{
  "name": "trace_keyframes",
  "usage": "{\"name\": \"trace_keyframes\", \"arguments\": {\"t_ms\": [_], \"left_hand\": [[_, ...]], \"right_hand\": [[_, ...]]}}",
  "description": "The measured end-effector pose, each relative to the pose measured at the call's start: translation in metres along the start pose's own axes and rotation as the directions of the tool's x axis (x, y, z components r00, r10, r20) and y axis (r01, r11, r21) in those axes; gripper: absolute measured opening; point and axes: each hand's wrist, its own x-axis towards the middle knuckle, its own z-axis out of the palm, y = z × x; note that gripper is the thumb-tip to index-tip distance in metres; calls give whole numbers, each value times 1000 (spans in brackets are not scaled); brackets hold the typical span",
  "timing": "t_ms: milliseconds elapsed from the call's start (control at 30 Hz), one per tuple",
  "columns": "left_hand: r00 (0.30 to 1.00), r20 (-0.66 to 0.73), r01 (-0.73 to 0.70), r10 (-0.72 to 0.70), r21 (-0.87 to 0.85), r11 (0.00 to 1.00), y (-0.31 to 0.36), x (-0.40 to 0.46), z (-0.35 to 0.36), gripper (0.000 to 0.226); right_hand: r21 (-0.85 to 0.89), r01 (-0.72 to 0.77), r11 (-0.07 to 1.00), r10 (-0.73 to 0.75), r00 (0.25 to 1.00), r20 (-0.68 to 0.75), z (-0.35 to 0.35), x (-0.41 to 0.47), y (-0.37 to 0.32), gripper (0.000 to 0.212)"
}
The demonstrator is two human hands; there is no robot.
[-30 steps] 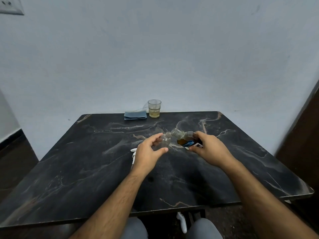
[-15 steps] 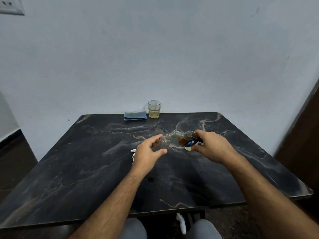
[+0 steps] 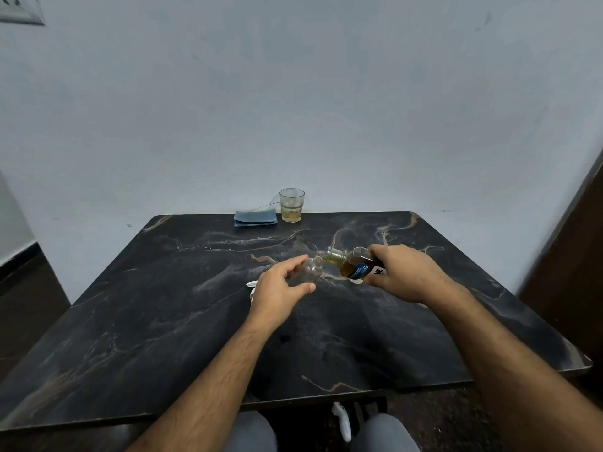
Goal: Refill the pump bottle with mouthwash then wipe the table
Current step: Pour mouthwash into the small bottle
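A small clear pump bottle [image 3: 309,273] stands open-topped on the dark marble table [image 3: 163,321], and my left hand [image 3: 279,290] grips it with thumb and fingers around its body. My right hand [image 3: 403,275] holds the mouthwash bottle [image 3: 354,265], which has amber liquid and a blue-and-white label. It is tipped to the left, its open neck right above the pump bottle's mouth. A white pump head [image 3: 252,286] lies on the table, mostly hidden behind my left hand. A small white cap [image 3: 357,281] peeks out under the mouthwash bottle.
A glass [image 3: 291,205] with a little yellowish liquid stands at the table's far edge by the wall, next to a folded blue cloth [image 3: 255,218]. A dark panel [image 3: 574,249] rises at the right. My knees show below the front edge.
The mouthwash bottle has tipped a little further, with its neck closer over the pump bottle's mouth. My left hand has held its place.
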Motion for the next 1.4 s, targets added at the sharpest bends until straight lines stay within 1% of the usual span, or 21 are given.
{"name": "trace_keyframes", "arguments": {"t_ms": [633, 1067, 1400], "left_hand": [[999, 32, 5, -5, -9, 1000, 0, 3, 0, 62], [1000, 28, 6, -5, -32, 999, -6, 7, 2, 63], [999, 42, 6, -5, -22, 1000, -6, 7, 2, 63]], "right_hand": [[-22, 10, 1000, -10, 1000, 12, -6, 3, -1, 32], [-47, 22, 999, -21, 1000, 16, -8, 3, -1, 27], [-47, 24, 999, -22, 999, 42, -9, 5, 0, 29]]}}
